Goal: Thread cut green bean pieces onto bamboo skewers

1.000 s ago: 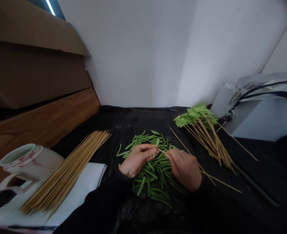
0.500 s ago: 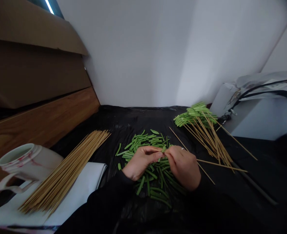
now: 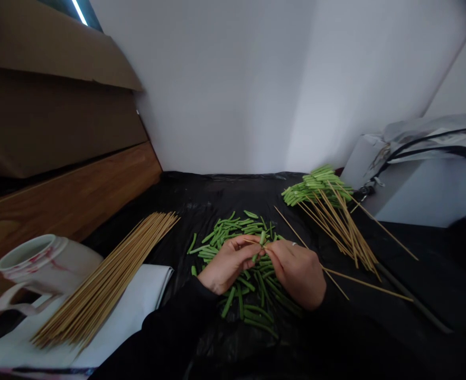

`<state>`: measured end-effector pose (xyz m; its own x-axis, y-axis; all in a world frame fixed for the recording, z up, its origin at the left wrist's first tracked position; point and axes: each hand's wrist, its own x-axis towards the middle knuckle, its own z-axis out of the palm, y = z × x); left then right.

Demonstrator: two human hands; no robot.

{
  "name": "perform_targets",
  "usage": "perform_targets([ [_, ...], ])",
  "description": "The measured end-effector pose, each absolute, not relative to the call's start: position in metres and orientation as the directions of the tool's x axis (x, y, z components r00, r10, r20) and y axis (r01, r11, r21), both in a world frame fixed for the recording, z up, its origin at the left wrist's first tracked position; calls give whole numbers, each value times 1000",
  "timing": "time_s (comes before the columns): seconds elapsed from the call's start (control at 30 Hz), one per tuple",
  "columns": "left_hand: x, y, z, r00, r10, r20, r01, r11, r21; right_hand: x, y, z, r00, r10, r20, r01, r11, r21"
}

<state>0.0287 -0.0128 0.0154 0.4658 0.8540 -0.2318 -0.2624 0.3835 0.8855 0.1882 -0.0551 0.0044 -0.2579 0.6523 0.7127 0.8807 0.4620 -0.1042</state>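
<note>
Green bean [image 3: 262,237], near-upright above the pile [image 3: 270,281]: our left hand [image 3: 229,263] pinches it; our right hand [image 3: 299,272], fingers curled, grips a skewer [image 3: 370,285], hiding its middle. Fingers mask the bean's middle.

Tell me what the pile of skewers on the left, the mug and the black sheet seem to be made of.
Pile of skewers: probably bamboo or wood, unpainted, judging by the tan colour.
Mug: likely glazed ceramic, given its smooth pale surface with red marks.
Black sheet: apparently thin plastic film, from its creases and faint sheen.
</note>
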Motion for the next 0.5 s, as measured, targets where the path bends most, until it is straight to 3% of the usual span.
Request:
perform_targets([
  [0.2,22,-5,18,460,854,-243,-423,452,785,192,-55,5,-231,675,701,894,431,-121],
  [0.5,20,-5,18,318,937,-148,-429,281,858,195,-56,8,-195,677,710,949,314,-39],
])
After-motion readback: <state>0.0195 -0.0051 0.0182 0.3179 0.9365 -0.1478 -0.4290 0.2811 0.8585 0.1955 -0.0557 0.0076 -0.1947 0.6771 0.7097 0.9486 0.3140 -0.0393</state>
